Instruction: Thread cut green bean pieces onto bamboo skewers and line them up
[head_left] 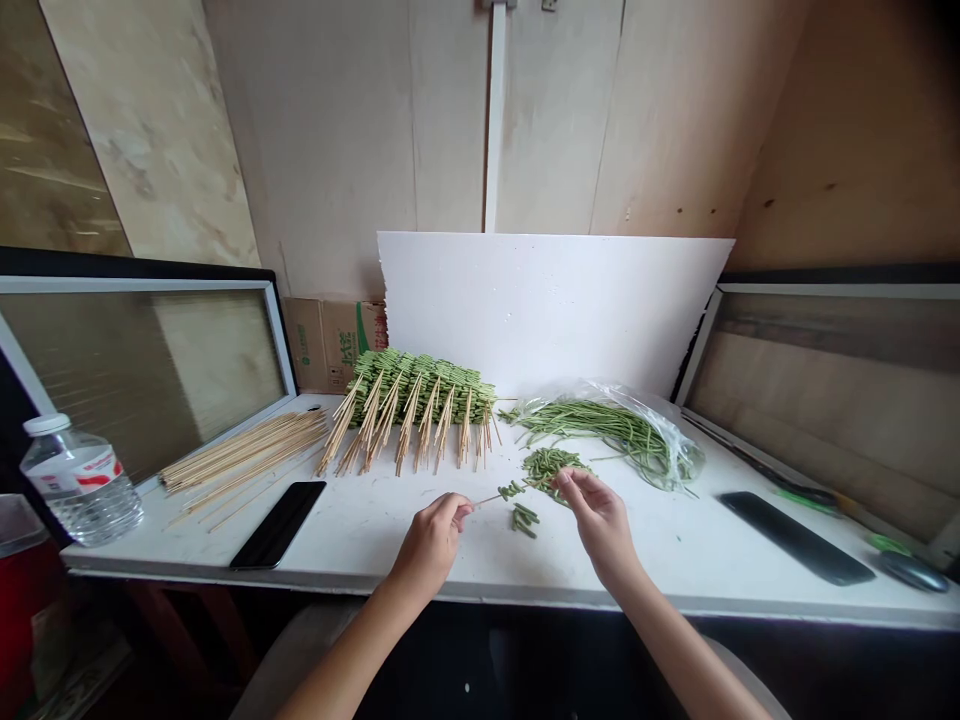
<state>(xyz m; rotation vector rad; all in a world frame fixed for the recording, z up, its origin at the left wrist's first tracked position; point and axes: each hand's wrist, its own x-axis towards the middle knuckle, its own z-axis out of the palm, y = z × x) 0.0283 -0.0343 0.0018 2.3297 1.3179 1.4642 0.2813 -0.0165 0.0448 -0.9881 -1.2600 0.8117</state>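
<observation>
My left hand (435,540) pinches the blunt end of a thin bamboo skewer (486,500). Several short green bean pieces (511,490) are threaded crosswise near its far end. Just right of the skewer's tip, my right hand (596,510) has thumb and fingers pinched together. Whatever they hold is too small to make out against the pile of cut bean pieces (551,462) behind. A small cluster of bean pieces (525,519) lies on the white table (480,565) below the skewer.
Stacked bean skewers (420,385) stand at the back, sticks facing me. Loose bamboo skewers (247,445) lie left, near a phone (277,525) and a water bottle (81,485). Long beans (600,425) in a plastic bag (686,455) lie right, beyond a dark flat object (795,537).
</observation>
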